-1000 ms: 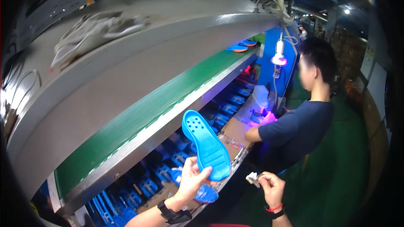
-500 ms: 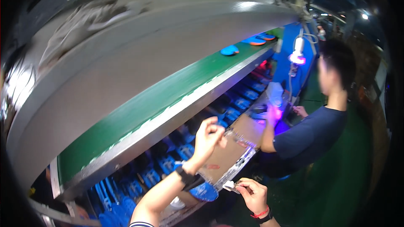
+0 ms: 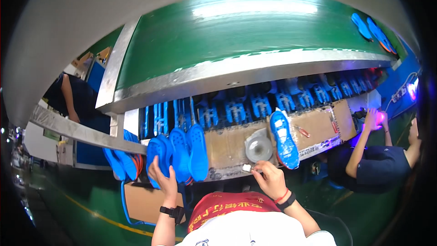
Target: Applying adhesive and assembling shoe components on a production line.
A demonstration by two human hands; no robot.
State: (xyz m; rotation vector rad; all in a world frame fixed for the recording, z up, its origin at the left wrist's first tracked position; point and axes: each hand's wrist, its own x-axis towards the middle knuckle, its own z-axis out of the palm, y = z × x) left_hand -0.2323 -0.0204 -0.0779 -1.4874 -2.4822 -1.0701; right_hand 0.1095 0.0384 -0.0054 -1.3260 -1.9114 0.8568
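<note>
My left hand (image 3: 165,183) reaches over the leftmost of several blue shoe soles (image 3: 198,152), its thumb and fingers apart. Whether the fingertips touch that sole I cannot tell. Pinched in my right hand (image 3: 271,180) is a small white-tipped tool (image 3: 246,167), perhaps a brush; the fingers hide most of it. Just beyond its tip sits a round grey dish (image 3: 253,150) on the cardboard-covered bench. To the right of the dish lies a single blue sole (image 3: 287,143) with a glossy, whitish upper face.
A cardboard sheet (image 3: 227,143) covers the bench. Behind it runs a rack of blue parts (image 3: 261,105), below a green conveyor belt (image 3: 218,36) with a metal edge. A co-worker (image 3: 382,166) works at the right. At the left, a metal rail (image 3: 86,130) crosses near more soles.
The view has swung left. My left hand has gone from raised above the bench to the row of soles. My right hand still grips the white-tipped tool, now near the dish.
</note>
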